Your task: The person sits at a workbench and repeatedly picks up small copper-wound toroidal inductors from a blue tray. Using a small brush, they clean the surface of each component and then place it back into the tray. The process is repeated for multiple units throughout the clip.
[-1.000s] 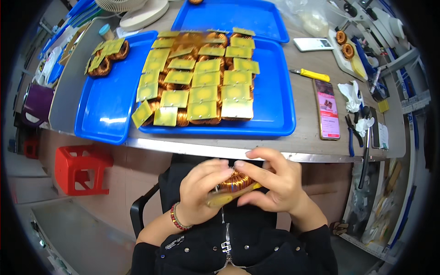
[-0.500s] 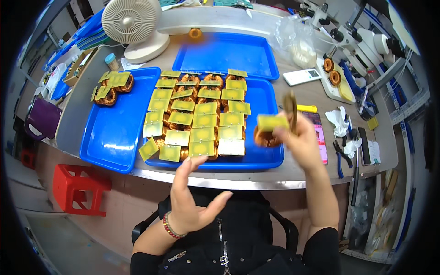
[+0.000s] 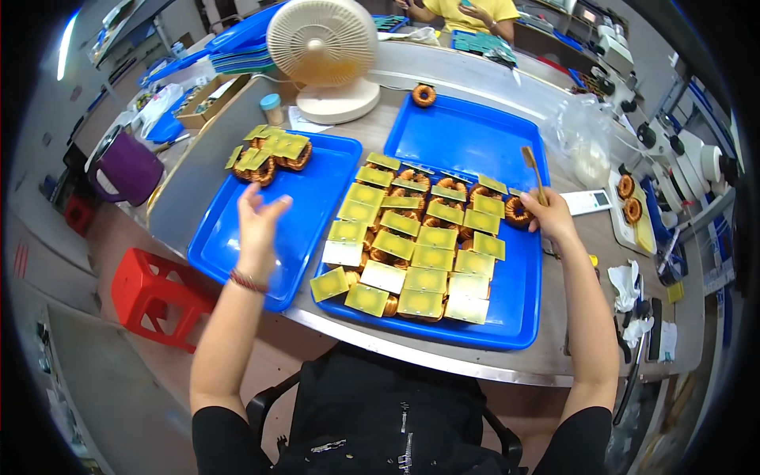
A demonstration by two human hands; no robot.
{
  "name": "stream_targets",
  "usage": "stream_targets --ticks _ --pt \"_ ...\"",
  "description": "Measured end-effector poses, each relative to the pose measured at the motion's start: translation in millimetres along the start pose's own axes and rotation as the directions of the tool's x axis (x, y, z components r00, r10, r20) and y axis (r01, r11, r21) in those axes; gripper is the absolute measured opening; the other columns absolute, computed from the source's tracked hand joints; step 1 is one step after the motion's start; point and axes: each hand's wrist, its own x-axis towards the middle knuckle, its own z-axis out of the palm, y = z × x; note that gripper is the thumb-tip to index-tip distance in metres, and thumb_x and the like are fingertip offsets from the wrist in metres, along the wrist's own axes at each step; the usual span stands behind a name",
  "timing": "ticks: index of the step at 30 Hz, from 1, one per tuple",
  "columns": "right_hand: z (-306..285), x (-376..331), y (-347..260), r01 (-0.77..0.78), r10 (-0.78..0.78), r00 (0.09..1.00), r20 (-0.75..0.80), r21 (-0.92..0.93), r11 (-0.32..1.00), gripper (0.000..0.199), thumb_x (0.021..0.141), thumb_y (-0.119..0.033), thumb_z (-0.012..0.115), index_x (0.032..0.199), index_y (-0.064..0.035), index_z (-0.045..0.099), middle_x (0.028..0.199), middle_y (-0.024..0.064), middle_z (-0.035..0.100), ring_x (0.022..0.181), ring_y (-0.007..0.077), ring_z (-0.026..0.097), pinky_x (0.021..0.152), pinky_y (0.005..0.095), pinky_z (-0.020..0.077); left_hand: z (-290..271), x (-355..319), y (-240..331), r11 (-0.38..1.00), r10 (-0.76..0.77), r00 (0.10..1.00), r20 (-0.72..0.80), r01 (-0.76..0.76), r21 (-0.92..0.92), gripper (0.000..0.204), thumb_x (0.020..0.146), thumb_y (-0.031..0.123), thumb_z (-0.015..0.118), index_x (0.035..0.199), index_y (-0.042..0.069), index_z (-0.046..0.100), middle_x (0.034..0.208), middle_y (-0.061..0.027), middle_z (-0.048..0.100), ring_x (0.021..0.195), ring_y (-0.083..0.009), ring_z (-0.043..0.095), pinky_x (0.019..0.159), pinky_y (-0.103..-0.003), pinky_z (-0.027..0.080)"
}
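My left hand is over the left blue tray, fingers apart and holding nothing, just nearer me than a cluster of copper-wound ring coils topped with yellow square boards. At the right side of the middle blue tray, my right hand grips a slim brown brush that points up and away. Its fingertips are beside a ring coil standing in that tray; whether they touch it I cannot tell. Rows of coils under yellow boards fill most of this tray.
Behind are another blue tray, a lone coil and a white fan. To the right lie a white handheld device, a white tray with two coils and tools. A red stool stands left; a co-worker in yellow sits opposite.
My left hand has moved left and away from me, over the left tray. My right hand has carried its coil farther back, down to the row's far right end, keeping the brush. The view has shifted.
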Motion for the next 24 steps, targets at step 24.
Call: stream_targets --ticks 24 --pt "45.2 -218.6 -81.8 0.745 -0.752 0.654 0.087 -0.251 0.618 0.023 0.081 -0.01 0.061 0.103 -0.0033 0.065 0.091 0.0124 0.051 0.063 0.0139 0.053 0.052 0.0244 0.0435 -17.8 -127.2 25.9 0.749 0.561 0.733 0.385 -0.647 0.141 0.033 0.066 0.005 0.074 0.093 0.002 0.057 0.087 -0.0066 0.057 0.083 -0.0173 0.056 0.075 -0.028 0.045"
